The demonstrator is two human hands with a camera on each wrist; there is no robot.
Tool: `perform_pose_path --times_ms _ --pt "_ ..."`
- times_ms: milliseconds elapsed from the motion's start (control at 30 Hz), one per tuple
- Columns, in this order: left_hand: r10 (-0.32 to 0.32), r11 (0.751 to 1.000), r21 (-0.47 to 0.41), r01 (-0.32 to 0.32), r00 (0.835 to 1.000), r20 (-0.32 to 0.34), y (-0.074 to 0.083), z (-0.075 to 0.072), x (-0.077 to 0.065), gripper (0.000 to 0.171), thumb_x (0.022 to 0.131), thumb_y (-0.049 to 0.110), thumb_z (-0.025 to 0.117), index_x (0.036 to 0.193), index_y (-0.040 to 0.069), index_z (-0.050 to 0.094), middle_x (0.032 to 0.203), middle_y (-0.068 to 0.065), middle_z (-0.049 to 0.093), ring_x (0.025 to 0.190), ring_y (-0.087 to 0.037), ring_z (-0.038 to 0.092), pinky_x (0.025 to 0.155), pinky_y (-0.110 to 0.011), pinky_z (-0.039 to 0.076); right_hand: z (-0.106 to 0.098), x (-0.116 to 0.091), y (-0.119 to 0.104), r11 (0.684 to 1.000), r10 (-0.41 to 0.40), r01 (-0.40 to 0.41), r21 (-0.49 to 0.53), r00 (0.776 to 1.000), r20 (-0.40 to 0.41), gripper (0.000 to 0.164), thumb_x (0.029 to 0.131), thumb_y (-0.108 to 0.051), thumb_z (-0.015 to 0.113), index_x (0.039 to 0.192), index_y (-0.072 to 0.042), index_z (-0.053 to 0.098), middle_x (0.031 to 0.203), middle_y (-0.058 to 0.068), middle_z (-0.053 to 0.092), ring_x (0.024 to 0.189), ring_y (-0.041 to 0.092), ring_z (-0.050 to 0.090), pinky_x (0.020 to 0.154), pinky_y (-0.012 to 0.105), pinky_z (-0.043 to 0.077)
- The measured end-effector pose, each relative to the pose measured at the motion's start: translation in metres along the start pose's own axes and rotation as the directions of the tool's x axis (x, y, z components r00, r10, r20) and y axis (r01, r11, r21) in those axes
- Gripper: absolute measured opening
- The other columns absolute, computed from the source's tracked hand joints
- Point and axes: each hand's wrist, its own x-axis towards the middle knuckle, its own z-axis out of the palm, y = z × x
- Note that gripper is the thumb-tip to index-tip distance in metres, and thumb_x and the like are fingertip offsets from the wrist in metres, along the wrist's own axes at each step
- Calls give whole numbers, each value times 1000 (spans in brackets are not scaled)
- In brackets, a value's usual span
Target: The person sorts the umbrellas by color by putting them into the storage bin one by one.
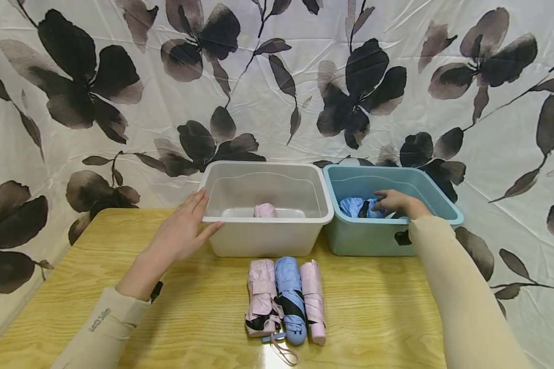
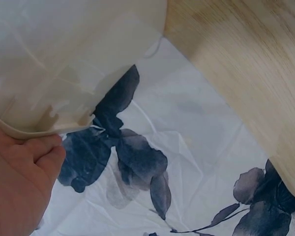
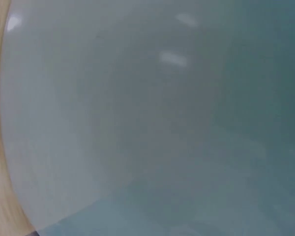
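Head view. One white plastic bin, standing on a wood-grain table; inside, one rolled pink bundle, toward the front wall. One teal plastic bin, just to the right of the white one, holding blue folded umbrellas with a black band between the blue parts; exact count unclear. One left hand, at the white bin's left side: fingers fairly straight along the rim and outer wall, thumb spread wide toward the front rim, touching without a closed grip. One right hand, reaching over the teal bin's front rim, fingers loosely extended beside the blue fabric; cannot tell whether they have hold of it. On the table before the white bin, side by side: one thick pink folded umbrella, left; one blue folded umbrella with black band, middle; one slim pink folded umbrella, right. Backdrop: floral cloth.

Left wrist view. White bin's rim, with the left hand against it; floral cloth and table edge beyond.

Right wrist view. Blurred teal-grey surface filling most of the frame; strip of wood-grain table at left.
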Motion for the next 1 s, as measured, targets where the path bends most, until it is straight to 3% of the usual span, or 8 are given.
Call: perform_pose_path --times_ms 233,367,500,667,867,1000 --pt "13 1000 0 -13 1000 -11 1 1 0 89 107 57 48 159 -11 25 169 -27 18 156 -47 19 126 -60 20 -1 -8 1 999 -26 28 25 998 -48 75 109 -17 50 163 7 4 165 38 10 143 57 35 107 66 47" --pt "11 1000 -8 -11 1000 -10 1 1 0 90 106 58 48 158 -12 27 170 -27 18 156 -47 19 126 -60 20 3 -21 -7 995 -98 101 24 990 -101 73 109 -16 51 163 7 8 166 36 12 144 57 34 104 65 50" --pt "15 1000 -13 -15 1000 -12 0 -1 0 90 106 58 48 159 -12 26 169 -28 18 155 -47 19 126 -60 20 11 -39 -18 981 -188 194 19 967 -174 70 109 -17 52 164 3 14 167 31 18 144 54 37 105 64 50" --pt "13 1000 -16 -14 1000 -12 0 -2 1 91 106 58 48 160 -11 23 169 -27 17 155 -47 19 127 -59 19 25 -62 -30 955 -285 296 -1 917 -277 67 110 -21 54 166 -4 21 168 24 26 142 47 44 110 61 47" --pt "10 1000 -15 -10 1000 -11 0 -2 1 91 106 58 48 159 -12 25 169 -28 18 156 -47 18 127 -59 19 46 -88 -38 925 -354 378 -27 836 -418 69 108 -39 58 165 -15 30 167 13 34 136 41 54 103 59 51" --pt "8 1000 -14 -8 1000 -10 -1 -1 1 91 106 58 48 159 -12 26 169 -28 18 156 -47 17 127 -59 18 65 -105 -44 891 -402 454 -11 778 -482 66 107 -39 59 164 -19 34 166 9 38 132 38 58 100 57 51"
